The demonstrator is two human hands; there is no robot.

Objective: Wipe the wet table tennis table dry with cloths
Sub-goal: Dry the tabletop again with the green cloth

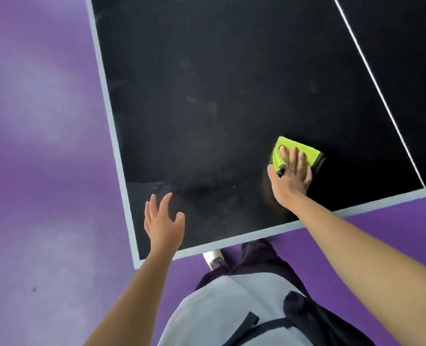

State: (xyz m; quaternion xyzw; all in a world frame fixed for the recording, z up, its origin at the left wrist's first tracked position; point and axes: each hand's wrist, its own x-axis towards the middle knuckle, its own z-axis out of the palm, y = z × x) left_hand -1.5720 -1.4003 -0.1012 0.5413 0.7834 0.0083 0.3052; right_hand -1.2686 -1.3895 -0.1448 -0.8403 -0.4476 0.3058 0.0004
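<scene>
1. Low and right of centre in the frame, the cloth (299,149) lies flat on the table (207,96), close to the near edge and left of the white line (379,88). The right hand (290,174) presses down on it, fingers straight and slightly spread, thumb out to the side. Nothing is curled round the fabric.
2. Lower and left of centre, the left hand (163,221) sits over the near corner of the table, fingers apart and loosely bent, holding nothing. Whether it touches the surface or hangs just above it cannot be told.
3. The cloth looks thin, soft and light, so it would likely bunch or fold over if pushed by one edge. A flat palm over its middle, as now, should make it slide as one piece. Once soaked it will probably drag more and smear rather than take up water.
4. The table top is hard and smooth, so when wet it should let the cloth glide easily.
5. The near part of the cloth is hidden under the hand. A small dark bit beside the thumb may be a tab or a corner of the cloth's dark border.
6. Water is hard to make out on the black top. There are only faint pale smears and specks near the corner, so which parts are wet is unclear.
7. The table runs out of the frame at the top and right, and only one cloth is in view.
</scene>
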